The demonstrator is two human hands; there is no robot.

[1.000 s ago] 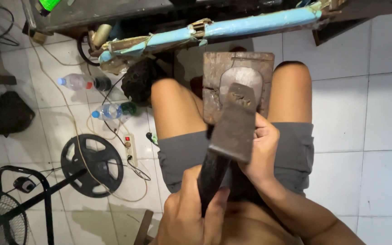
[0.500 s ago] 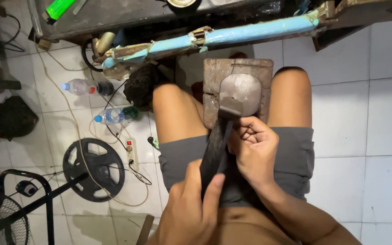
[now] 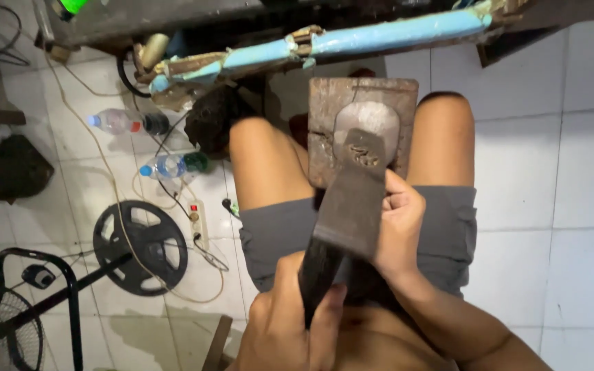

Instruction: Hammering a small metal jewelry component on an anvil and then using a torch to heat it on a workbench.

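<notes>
The flat steel blade was dull grey-brown, and its long handle was black. The worn wooden block was reddish brown with a pale grey hollowed patch. The cloth shorts were plain grey. The padded bar was light blue. The square floor tiles were white with grey seams. The round fan base was black.

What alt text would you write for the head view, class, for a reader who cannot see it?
Seen from above, a seated person's left hand grips the dark handle of a broad flat blade, the right hand steadying it against a wooden block between the knees. Two plastic bottles and a fan sit on the white tiled floor.
</notes>
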